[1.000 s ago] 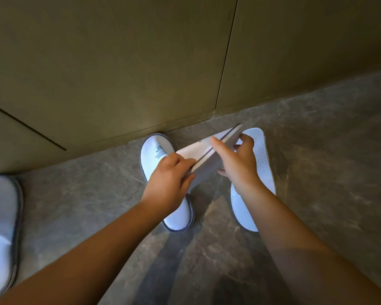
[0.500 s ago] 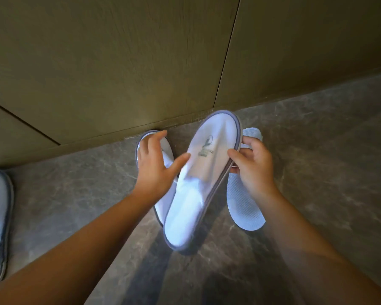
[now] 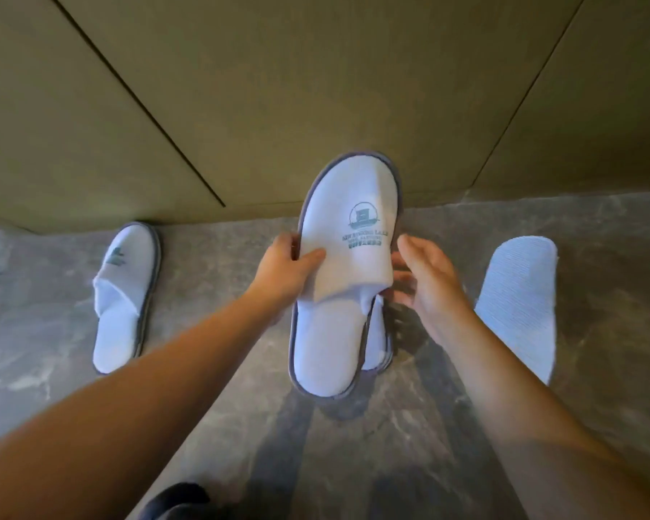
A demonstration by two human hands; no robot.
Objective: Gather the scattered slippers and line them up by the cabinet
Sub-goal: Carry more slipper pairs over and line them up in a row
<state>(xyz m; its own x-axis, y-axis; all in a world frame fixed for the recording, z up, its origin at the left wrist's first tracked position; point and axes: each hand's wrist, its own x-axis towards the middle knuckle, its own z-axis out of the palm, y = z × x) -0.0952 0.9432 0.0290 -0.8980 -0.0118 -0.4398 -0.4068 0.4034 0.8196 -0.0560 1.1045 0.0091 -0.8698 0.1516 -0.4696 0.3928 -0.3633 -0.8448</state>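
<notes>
Currently left hand (image 3: 286, 266) pinching held slipper (image 3: 348, 268) at its upper's edge, lifted over floor (image 3: 241, 369) beside cabinet (image 3: 316, 88). Right hand (image 3: 424, 273) open, fingers loose near other side, apparently not gripping. Risk: one-sided pinch slipping, slipper dropping crooked onto second slipper (image 3: 379, 343) partly hidden beneath. Upturned slipper (image 3: 518, 305) awaiting flipping.

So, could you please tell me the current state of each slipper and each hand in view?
Held slipper: lifted, logo side up, toe toward the cabinet.
Slipper beneath it: on the floor, mostly hidden.
Left slipper: upright on the floor, toe by the cabinet.
Right slipper: flipped, sole up.
Left hand: pinching the held slipper's edge.
Right hand: open beside it; contact unclear.
</notes>
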